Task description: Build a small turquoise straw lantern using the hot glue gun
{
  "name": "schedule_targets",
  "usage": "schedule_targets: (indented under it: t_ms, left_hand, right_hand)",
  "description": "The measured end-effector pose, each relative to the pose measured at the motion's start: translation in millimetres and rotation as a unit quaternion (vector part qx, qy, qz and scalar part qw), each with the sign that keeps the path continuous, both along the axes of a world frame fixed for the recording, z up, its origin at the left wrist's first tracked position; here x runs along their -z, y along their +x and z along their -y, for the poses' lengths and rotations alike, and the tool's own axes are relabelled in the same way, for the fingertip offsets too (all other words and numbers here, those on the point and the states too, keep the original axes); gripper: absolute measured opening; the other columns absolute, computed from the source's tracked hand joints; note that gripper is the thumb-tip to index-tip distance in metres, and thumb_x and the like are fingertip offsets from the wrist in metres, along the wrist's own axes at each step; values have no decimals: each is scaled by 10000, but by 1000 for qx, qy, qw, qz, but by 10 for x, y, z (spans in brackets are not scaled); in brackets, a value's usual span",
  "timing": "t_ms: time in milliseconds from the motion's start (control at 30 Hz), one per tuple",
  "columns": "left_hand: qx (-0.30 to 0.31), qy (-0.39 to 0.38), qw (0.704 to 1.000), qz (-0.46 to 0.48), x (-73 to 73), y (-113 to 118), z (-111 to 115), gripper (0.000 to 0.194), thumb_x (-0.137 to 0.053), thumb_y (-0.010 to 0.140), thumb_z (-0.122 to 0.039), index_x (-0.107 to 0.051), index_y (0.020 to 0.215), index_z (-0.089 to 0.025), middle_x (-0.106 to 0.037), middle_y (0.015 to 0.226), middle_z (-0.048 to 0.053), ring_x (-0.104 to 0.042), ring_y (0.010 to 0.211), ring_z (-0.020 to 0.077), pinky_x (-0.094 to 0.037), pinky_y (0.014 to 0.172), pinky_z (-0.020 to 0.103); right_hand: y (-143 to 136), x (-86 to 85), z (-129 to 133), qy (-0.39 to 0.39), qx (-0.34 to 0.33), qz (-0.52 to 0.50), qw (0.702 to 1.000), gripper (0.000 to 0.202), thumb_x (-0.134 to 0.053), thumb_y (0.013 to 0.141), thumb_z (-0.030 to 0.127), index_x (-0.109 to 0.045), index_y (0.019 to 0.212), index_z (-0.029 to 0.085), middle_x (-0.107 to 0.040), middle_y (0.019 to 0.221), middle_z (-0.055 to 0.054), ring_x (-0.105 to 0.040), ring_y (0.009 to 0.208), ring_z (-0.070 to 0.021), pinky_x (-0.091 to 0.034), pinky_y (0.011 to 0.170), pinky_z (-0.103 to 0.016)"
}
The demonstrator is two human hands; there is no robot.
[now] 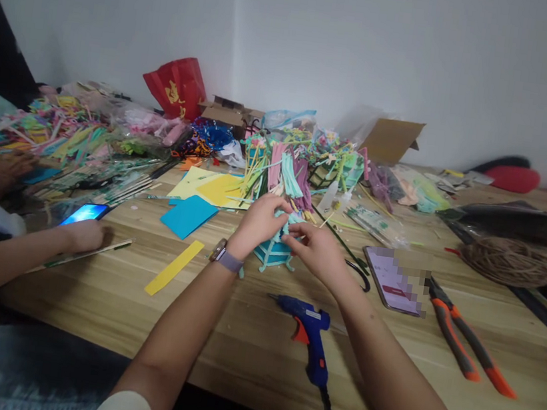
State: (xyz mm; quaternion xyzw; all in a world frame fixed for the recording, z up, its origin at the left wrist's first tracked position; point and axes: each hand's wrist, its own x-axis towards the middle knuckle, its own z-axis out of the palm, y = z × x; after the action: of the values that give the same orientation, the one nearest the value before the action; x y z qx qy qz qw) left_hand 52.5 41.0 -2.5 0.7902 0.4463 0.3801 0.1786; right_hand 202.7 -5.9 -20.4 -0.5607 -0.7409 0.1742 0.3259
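Open passage over bare tabletop (427, 360) between right forearm (385, 354) and pliers (449, 330), as far as the phone (389, 284). Glue gun (315, 335) obstructs part of the gap from left forearm (180, 334) to right; behind the teal box (274, 252), heaped pipe cleaners (291, 170) bar the way.

On the pale wooden table (245, 342), a small turquoise faceted structure (272, 253) was flanked by the left hand (262, 220) and the right hand (318, 248), with a blue plastic glue gun (311, 331) placed before it and a long yellow paper strip (174, 267) laid to its left. To its right, a flat rectangular phone (387, 280) and, farther right, orange-and-grey-handled pliers (452, 336) were set. Behind it, multicoloured fuzzy stems (292, 174) were heaped.
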Motion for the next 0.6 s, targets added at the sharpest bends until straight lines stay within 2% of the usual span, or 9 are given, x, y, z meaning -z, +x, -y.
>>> schedule_targets:
  t_ms: [100, 200, 367, 600]
  left_hand:
    - [-1, -2, 1000, 2, 0, -2, -1, 161, -574, 769, -90, -690, 862, -154, -673, 933, 43, -597, 877, 163, -479, 859, 297]
    - [1, -4, 1000, 7, -1, -1, -2, 163, -573, 765, -76, -691, 851, -148, -675, 918, 40, -596, 854, 156, -478, 849, 293]
    - [1, -13, 1000, 12, -13, -7, -7, 175, -565, 760, -63, -693, 841, -151, -678, 906, 34, -592, 833, 151, -478, 837, 289]
    - [4, -8, 1000, 21, -4, -28, -21, 166, -570, 755, -71, -697, 843, -130, -670, 893, 44, -583, 814, 150, -471, 827, 282]
  right_hand:
    - [64, 16, 21, -5, -11, -16, 1000, 314, -655, 748, 204, -579, 1052, 187, -699, 913, -48, -610, 597, -138, -453, 605, -272]
    - [95, 62, 21, -17, -32, -34, 999, 411, -643, 723, 141, -472, 1091, 204, -657, 967, -37, -590, 555, -109, -466, 583, -266]
    - [57, 135, -19, -54, -67, -91, 992, 318, -554, 771, 136, -388, 1025, 231, -576, 907, 14, -585, 478, -82, -477, 528, -254]
    - [6, 139, -44, -82, -62, -158, 982, 278, -535, 772, 171, -360, 975, 241, -509, 849, 53, -581, 432, -83, -458, 443, -243]
